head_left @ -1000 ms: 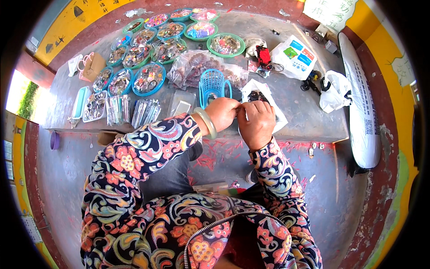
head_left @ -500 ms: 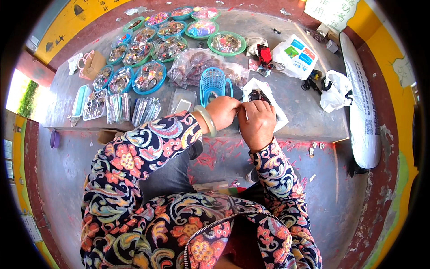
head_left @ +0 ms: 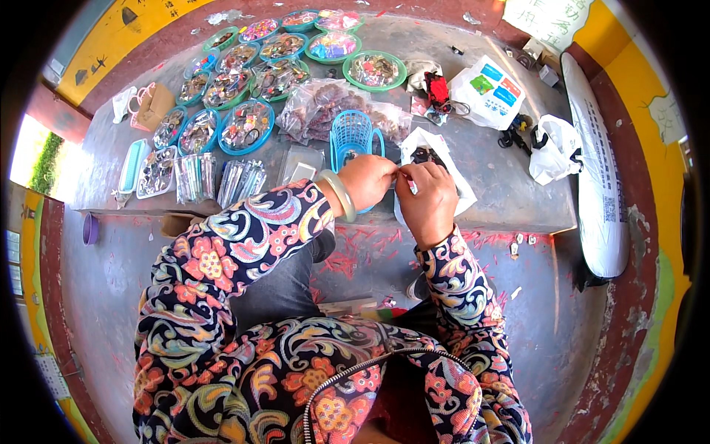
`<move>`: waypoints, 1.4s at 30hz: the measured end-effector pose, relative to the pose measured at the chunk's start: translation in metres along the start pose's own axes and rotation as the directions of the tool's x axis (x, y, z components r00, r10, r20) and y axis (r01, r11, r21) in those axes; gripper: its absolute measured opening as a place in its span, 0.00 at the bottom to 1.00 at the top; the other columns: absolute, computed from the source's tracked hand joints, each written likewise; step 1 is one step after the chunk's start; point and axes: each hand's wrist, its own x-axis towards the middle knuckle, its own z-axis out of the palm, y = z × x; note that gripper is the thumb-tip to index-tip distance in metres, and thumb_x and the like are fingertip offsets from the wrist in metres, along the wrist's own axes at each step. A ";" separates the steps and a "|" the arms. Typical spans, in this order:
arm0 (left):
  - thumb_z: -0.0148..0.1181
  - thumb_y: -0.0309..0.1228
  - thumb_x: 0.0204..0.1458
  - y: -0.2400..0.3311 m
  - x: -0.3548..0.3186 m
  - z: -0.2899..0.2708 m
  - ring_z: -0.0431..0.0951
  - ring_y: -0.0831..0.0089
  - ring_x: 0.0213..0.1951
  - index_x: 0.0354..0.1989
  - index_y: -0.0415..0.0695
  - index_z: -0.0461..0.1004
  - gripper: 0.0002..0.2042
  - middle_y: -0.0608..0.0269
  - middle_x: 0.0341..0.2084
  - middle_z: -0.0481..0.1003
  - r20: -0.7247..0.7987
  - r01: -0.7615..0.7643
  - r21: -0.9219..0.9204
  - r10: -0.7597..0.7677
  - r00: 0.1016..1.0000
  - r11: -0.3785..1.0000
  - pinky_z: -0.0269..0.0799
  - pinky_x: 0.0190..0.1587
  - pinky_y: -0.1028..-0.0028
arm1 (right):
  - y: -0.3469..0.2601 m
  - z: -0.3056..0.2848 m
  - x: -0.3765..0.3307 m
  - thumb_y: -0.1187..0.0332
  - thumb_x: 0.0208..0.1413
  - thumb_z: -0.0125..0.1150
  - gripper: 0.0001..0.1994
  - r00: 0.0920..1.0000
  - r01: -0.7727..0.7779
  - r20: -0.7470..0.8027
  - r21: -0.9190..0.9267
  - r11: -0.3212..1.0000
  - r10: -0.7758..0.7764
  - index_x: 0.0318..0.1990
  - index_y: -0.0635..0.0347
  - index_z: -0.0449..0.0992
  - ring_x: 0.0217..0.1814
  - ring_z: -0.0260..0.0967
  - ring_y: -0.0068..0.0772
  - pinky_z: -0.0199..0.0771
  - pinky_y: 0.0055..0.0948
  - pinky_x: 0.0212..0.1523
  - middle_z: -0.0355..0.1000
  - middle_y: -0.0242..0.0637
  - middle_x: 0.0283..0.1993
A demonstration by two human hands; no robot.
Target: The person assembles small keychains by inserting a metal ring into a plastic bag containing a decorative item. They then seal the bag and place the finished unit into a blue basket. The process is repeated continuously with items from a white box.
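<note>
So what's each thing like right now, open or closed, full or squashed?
Left hand: fingers bent, tips beside the right hand's; grip hidden.
Right hand: fingers curled; grip hard to tell.
White bag by the right hand: open, dark things inside.
Green round tray: filled with small things.
White bag at far right: crumpled.
Jacket: unzipped where the zip shows.
</note>
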 end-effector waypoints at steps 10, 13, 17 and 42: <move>0.50 0.25 0.48 0.009 0.000 -0.008 0.74 0.65 0.26 0.32 0.37 0.73 0.07 0.51 0.22 0.73 0.054 0.100 -0.190 -0.091 0.994 0.977 0.67 0.29 0.74 | 0.008 0.004 -0.002 0.76 0.36 0.58 0.01 0.971 -0.236 0.024 0.293 0.927 0.239 0.21 0.60 0.73 0.23 0.67 0.34 0.66 0.28 0.25 0.68 0.36 0.20; 0.50 0.27 0.50 0.003 0.001 -0.007 0.75 0.75 0.27 0.35 0.36 0.73 0.09 0.55 0.23 0.75 0.103 0.167 -0.294 -0.142 0.984 0.941 0.68 0.30 0.77 | 0.009 0.002 -0.001 0.76 0.39 0.57 0.01 0.926 -0.372 0.132 0.463 0.804 0.353 0.23 0.62 0.74 0.24 0.68 0.27 0.67 0.23 0.26 0.69 0.36 0.22; 0.50 0.27 0.51 0.007 0.003 -0.013 0.74 0.79 0.30 0.36 0.34 0.72 0.10 0.59 0.25 0.76 0.167 0.227 -0.298 -0.184 0.969 0.927 0.69 0.33 0.79 | 0.011 0.001 -0.001 0.76 0.40 0.56 0.02 0.893 -0.450 0.212 0.475 0.756 0.398 0.24 0.64 0.74 0.23 0.66 0.21 0.66 0.18 0.27 0.69 0.34 0.22; 0.47 0.29 0.54 0.013 -0.002 -0.036 0.72 0.64 0.43 0.41 0.31 0.67 0.13 0.50 0.38 0.71 0.365 0.431 -0.812 -0.233 0.901 0.394 0.68 0.48 0.73 | 0.203 -0.246 -0.296 0.69 0.48 0.57 0.06 -0.044 -0.976 0.051 0.209 -0.054 0.998 0.31 0.61 0.74 0.31 0.68 0.27 0.66 0.22 0.30 0.71 0.35 0.29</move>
